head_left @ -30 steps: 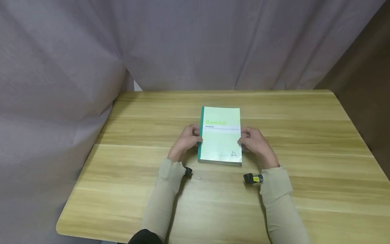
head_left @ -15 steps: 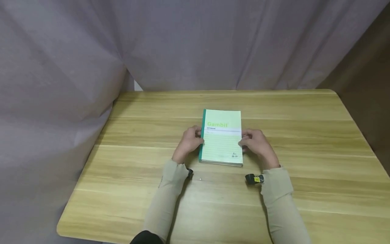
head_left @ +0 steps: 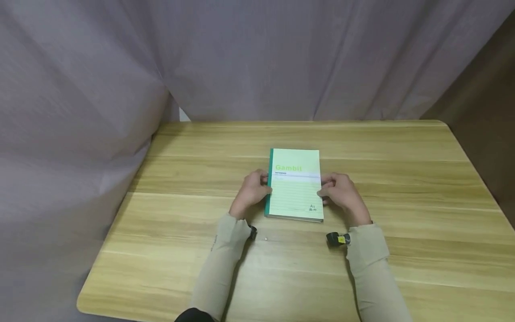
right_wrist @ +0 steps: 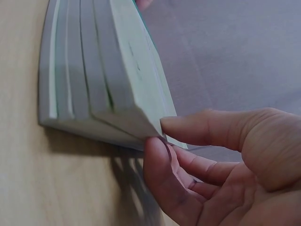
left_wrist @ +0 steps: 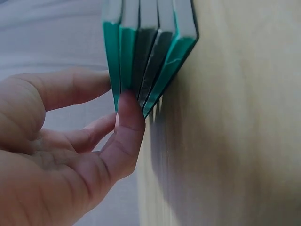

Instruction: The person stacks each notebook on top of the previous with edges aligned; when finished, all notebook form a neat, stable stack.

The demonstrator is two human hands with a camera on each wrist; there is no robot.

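Head view showed the stack of notebooks [head_left: 295, 185] at the middle of the frame, a touch lower and further right than a second before, when it had sat slightly higher and leftward. The shift was small, so I judged the hands were squaring up or nudging the pile rather than carrying it off; it lay flat on the wooden surface [head_left: 402, 179].

The left hand [head_left: 252, 191] pressed the green spine side, and in the left wrist view its thumb [left_wrist: 124, 136] sat against the spines [left_wrist: 146, 52] of several books, with a finger on top, pinching the stack. The right hand [head_left: 342, 193] did the same at the page edges [right_wrist: 94, 80], thumb low and a finger over the top cover.

The stack's long axis ran from the bottom of the frame toward the top, nearly upright. The "Gambit" title lay at the far end, the spine toward the left of the frame.
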